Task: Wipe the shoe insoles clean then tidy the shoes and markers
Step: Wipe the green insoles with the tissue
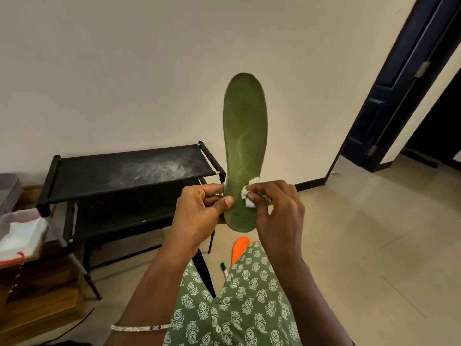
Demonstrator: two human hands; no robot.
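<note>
Tub (23, 213) of white cloths (22, 236), left hand (197, 216) gripping insole (245, 136), right hand (279, 216) pinching wipe (245, 194)

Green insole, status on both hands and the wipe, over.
Left hand grips green insole at its lower end, upright. Right hand pinches white wipe against its face. Orange insole and marker lie on floor below, nothing blocking.

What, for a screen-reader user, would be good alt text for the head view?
A person's left hand holds a green insole upright by its lower end while the right hand presses a small white wipe against it. Behind stands a black shoe rack; an orange insole and a marker lie on the floor.
</note>
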